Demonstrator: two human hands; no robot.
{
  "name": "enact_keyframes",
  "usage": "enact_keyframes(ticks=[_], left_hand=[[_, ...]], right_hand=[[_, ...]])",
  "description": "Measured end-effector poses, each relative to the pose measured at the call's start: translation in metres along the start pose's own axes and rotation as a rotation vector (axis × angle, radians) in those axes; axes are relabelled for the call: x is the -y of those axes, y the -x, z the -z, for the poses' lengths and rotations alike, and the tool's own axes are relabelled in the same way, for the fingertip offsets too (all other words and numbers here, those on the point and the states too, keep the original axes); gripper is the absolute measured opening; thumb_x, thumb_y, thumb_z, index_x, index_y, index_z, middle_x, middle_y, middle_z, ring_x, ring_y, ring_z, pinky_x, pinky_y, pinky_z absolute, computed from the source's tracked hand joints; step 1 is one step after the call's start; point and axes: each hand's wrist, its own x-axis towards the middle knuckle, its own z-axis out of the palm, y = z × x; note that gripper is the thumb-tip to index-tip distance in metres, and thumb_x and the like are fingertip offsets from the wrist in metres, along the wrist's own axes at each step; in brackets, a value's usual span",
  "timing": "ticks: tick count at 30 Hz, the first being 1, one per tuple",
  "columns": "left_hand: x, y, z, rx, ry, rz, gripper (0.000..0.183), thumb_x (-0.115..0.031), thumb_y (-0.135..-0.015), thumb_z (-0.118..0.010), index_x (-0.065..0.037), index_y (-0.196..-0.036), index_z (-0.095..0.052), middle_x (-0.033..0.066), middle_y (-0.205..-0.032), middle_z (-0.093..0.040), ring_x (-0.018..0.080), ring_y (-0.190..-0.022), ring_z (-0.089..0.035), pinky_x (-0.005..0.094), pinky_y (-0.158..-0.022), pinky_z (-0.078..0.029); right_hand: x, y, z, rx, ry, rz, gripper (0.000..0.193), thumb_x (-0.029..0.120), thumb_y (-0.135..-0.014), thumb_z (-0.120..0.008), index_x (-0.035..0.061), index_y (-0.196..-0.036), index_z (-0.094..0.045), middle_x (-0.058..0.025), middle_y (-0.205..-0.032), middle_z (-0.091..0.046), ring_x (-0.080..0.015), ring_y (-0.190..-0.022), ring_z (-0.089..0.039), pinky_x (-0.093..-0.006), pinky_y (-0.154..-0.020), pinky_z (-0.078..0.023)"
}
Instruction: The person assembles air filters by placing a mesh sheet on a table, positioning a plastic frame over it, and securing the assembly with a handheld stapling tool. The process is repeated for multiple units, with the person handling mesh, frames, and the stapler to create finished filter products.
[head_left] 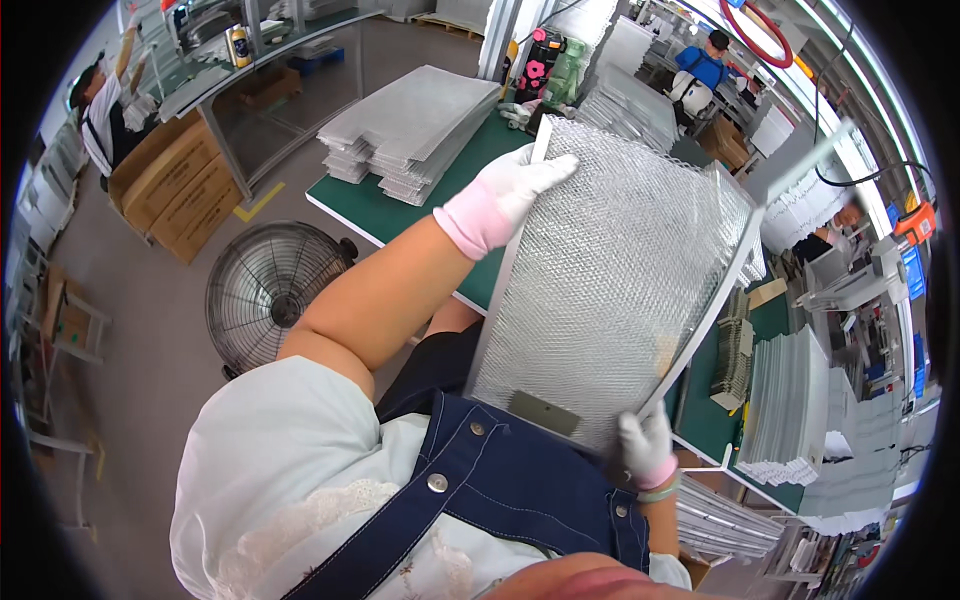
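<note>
A mesh filter panel [610, 270] of silvery metal, with a plain metal frame along its sides, is held up tilted in front of my body. At its upper left edge, my left hand [510, 190], in a white glove with a pink cuff, is closed on the frame, thumb lying over the mesh. Low on the right, my gloved right hand [648, 445] grips the lower corner; its fingers are slightly blurred and partly behind the frame. A small grey plate [544, 411] sits near the panel's lower edge. The mesh at the far edge looks ragged, with no frame strip visible there.
Stacked flat mesh sheets [410, 125] lie on the green table [335, 205]. Standing frame strips [785, 400] fill its right part. A floor fan [280, 290] and cardboard boxes [180, 190] are at the left. Co-workers [700, 75] work farther off. An orange tool [914, 224] hangs at right.
</note>
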Motion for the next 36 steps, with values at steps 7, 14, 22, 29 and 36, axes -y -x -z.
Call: enact_keyframes(ticks=[7, 14, 22, 29, 36], left_hand=[[0.081, 0.109, -0.04, -0.247, 0.107, -0.2, 0.041, -0.008, -0.094, -0.055, 0.007, -0.132, -0.048, 0.0234, -0.108, -0.06, 0.0371, -0.103, -0.059, 0.0378, -0.094, -0.047], [0.028, 0.121, -0.04, 0.874, -1.097, 0.508, 0.032, -0.032, -0.09, -0.063, -0.002, -0.096, -0.073, 0.0152, -0.091, -0.07, 0.0305, -0.086, -0.069, 0.0384, -0.081, -0.054], [0.074, -0.006, -0.158, 1.329, -1.597, 0.273, 0.038, -0.036, -0.093, -0.06, -0.001, -0.109, -0.062, 0.0134, -0.093, -0.064, 0.0274, -0.09, -0.063, 0.0379, -0.083, -0.049], [0.108, -0.017, -0.133, 1.318, -1.419, 0.251, 0.032, -0.031, -0.096, -0.056, -0.003, -0.11, -0.06, 0.0137, -0.091, -0.064, 0.0285, -0.087, -0.064, 0.0393, -0.08, -0.049], [0.116, 0.004, -0.099, 1.136, -1.713, -0.095, 0.026, -0.027, -0.097, -0.053, -0.004, -0.107, -0.059, 0.0171, -0.085, -0.064, 0.0347, -0.084, -0.064, 0.0444, -0.077, -0.05]], right_hand=[[0.093, -0.056, 0.129, 0.336, 0.185, -0.371, 0.061, 0.025, -0.087, -0.069, -0.0056, -0.135, -0.046, -0.0072, -0.12, -0.059, -0.0141, -0.108, -0.055, -0.0306, -0.096, -0.045], [0.091, -0.056, 0.138, 0.613, 0.518, -0.544, 0.043, 0.016, -0.086, -0.066, -0.0066, -0.122, -0.055, -0.0049, -0.097, -0.065, -0.011, -0.091, -0.057, -0.0288, -0.084, -0.048], [0.094, -0.079, 0.107, 0.68, 0.834, -0.51, 0.027, 0.016, -0.089, -0.062, -0.0037, -0.108, -0.061, -0.0062, -0.081, -0.063, -0.0155, -0.075, -0.058, -0.0322, -0.071, -0.048], [0.038, -0.049, 0.062, -0.032, 1.211, 0.068, 0.036, 0.041, -0.092, -0.059, 0.0047, -0.087, -0.061, -0.0138, -0.071, -0.061, -0.0314, -0.067, -0.063, -0.0397, -0.059, -0.048], [0.003, -0.053, 0.063, -0.117, 1.368, 0.29, 0.04, 0.044, -0.093, -0.058, 0.0081, -0.076, -0.057, -0.0118, -0.065, -0.058, -0.0324, -0.061, -0.061, -0.0428, -0.055, -0.048]])
